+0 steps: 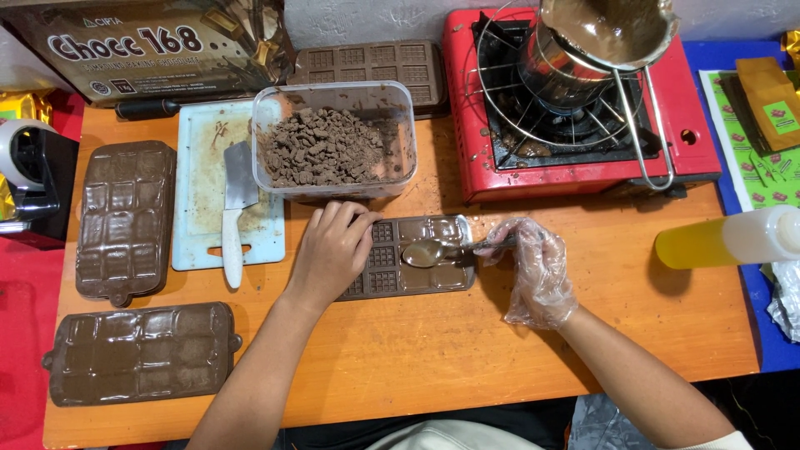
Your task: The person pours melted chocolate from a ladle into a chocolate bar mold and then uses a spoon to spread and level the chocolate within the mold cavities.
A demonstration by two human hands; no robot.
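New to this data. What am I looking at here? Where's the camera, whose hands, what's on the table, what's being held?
There is no machine: a person works with their own two hands, and the single picture comes from a camera worn on their head, looking down at an orange table.

The left hand is bare and rests on a chocolate bar mould, holding it steady. The right hand wears a thin clear plastic glove and holds a metal spoon over that mould.

Around them: a clear tub of chopped chocolate pieces, a white cutting board with a knife on it, two filled moulds at the left, a red portable stove carrying a metal pot of melted chocolate, and a bottle of yellow liquid lying at the right.
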